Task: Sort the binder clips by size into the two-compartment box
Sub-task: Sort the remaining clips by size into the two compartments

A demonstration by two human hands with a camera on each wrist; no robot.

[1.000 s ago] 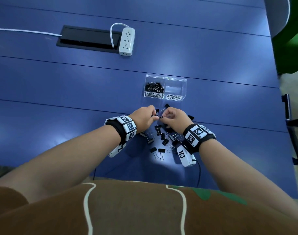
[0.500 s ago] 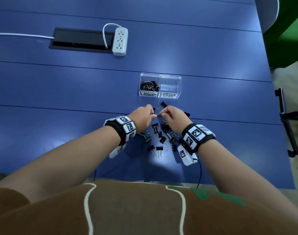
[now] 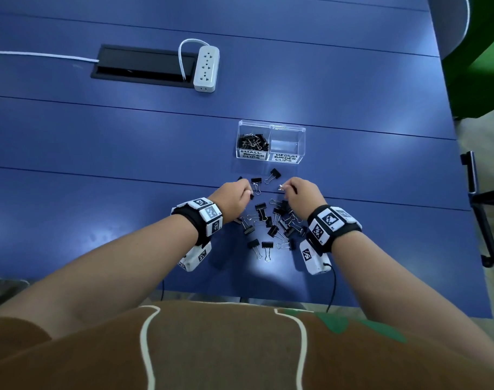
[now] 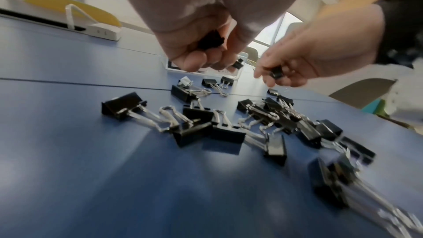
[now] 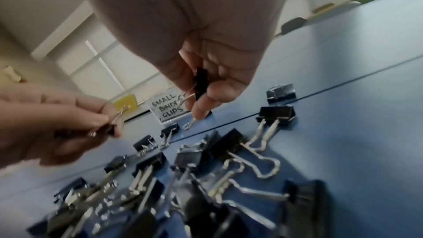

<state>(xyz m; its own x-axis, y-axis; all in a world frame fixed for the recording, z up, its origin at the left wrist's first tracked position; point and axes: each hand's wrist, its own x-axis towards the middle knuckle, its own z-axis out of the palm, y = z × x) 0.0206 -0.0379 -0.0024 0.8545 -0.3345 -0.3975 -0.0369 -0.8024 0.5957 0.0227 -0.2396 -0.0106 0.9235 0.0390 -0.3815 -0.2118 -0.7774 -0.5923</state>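
Our left hand (image 4: 194,42) pinches a small black metal clip (image 4: 210,40), our right hand (image 5: 213,71) pinches another black clip (image 5: 201,82); shiny wire-handled clips (image 3: 271,223) lie below, clear plastic box (image 3: 302,144) just beyond

Blue table (image 3: 99,153) — loose binder clips (image 3: 271,223), clear box (image 3: 271,142), power strip (image 3: 206,68).

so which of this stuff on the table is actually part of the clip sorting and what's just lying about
Part of the job:
- two-compartment box
- loose binder clips on the table
- clip in the left hand
- clip in the right hand

Just lying about:
- power strip
- white cable
- cable hatch
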